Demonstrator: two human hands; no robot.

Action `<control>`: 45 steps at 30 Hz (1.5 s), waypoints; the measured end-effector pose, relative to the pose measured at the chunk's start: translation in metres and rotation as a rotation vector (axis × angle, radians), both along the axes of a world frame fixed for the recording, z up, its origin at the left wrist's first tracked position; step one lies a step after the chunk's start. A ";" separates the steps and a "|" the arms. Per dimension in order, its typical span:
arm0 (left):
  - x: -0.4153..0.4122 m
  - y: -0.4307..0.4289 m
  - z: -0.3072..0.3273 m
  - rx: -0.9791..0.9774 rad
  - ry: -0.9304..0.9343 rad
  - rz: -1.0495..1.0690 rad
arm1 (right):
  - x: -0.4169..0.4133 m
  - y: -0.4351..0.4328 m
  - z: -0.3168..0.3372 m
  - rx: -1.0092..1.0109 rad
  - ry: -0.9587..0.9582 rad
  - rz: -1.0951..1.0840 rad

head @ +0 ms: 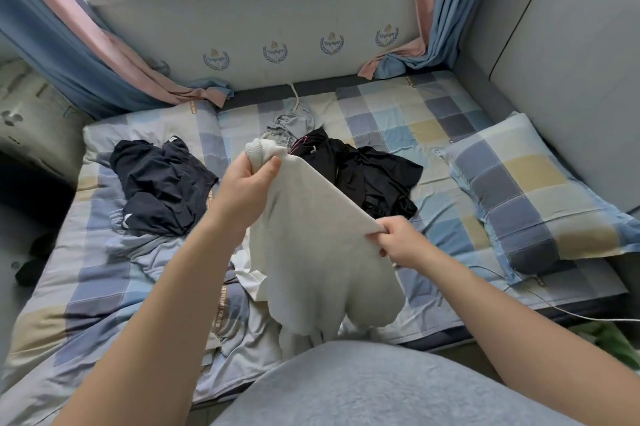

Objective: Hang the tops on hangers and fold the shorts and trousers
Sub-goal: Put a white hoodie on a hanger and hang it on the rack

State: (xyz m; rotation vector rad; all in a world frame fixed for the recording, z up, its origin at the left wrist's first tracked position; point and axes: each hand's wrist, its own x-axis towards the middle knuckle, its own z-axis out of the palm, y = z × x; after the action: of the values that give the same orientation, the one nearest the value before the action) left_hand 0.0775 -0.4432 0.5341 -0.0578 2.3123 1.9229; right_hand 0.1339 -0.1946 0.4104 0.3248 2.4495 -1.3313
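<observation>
Cream knit garment (318, 245), soft and creased, held up above the bed's (104, 287) near edge, left hand (247, 185) gripping its ribbed end, right hand (398, 238) pinching one edge.

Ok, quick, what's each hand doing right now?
Left hand: gripping the ribbed edge of the pale grey garment.
Right hand: pinching the same garment's other edge.

No wording reads clearly. The blue crests (216, 59) on the far wall (277, 10) carry script too blurred to make out. A brown band (219, 308) on the near bedsheet (104, 287) bears illegible capitals. The white tag (172, 139) on the dark clothes (162, 183) at left is unreadable.
</observation>
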 end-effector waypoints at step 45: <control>0.006 0.025 -0.041 0.369 -0.352 0.324 | -0.021 0.001 0.094 -0.591 0.174 -0.401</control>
State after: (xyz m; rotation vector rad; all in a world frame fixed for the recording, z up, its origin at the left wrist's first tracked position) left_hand 0.0834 -0.4185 0.4928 -0.7072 1.7807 2.2359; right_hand 0.1132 -0.1940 0.5048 0.5790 2.0418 -2.2512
